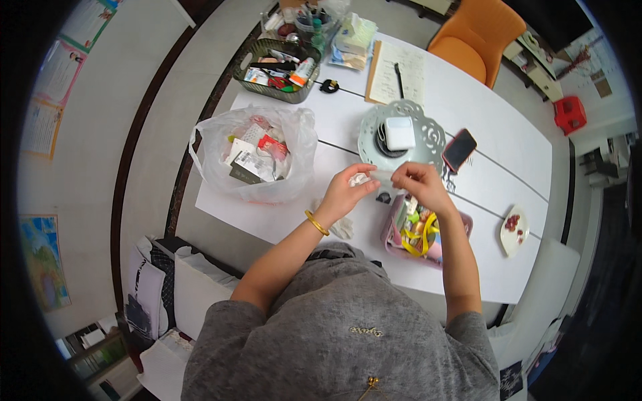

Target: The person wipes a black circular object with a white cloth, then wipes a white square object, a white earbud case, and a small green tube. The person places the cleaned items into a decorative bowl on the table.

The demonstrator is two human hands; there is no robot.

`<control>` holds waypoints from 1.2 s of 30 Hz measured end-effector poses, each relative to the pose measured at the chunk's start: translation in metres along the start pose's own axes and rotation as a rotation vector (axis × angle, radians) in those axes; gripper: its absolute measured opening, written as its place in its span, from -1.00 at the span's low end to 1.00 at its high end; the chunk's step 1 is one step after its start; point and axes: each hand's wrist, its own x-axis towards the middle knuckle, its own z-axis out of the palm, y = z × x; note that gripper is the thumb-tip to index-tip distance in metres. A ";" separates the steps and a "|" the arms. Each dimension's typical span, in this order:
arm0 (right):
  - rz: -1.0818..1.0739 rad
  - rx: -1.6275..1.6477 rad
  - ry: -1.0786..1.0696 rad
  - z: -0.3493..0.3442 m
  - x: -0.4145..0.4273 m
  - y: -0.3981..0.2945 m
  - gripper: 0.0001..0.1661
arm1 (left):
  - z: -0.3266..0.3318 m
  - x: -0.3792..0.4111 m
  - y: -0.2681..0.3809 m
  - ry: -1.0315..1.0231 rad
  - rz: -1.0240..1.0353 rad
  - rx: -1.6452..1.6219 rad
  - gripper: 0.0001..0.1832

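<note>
My left hand holds a crumpled white piece, perhaps tissue. Between it and my right hand stretches a thin translucent strip, pinched at both ends; its exact kind is unclear. Just beyond my fingers stands a pale green openwork dish bearing a white case and a black round item. Below my right forearm, partly hidden by it, sits a pink basket of small items with a yellow strap. Crumpled tissue lies near my left wrist.
Left on the white table is a plastic bag of packaging. Behind it stands a green basket of tubes and tools. A notebook with a pen, a phone and a plate of red fruit lie farther out.
</note>
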 end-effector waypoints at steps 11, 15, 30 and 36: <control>0.037 0.212 0.102 -0.005 0.104 -0.015 -0.81 | -0.008 0.004 -0.043 0.169 -0.323 -0.269 -0.74; 0.057 0.134 0.125 0.000 0.177 -0.007 -0.77 | -0.012 0.001 -0.059 0.075 -0.322 -0.317 -0.69; 0.141 -0.414 0.053 0.058 0.309 0.063 -0.62 | -0.043 0.008 -0.070 0.108 -0.431 -0.234 -0.86; -0.162 -0.348 0.241 0.014 0.234 0.036 -0.70 | -0.046 0.003 -0.074 0.087 -0.536 -0.326 -0.86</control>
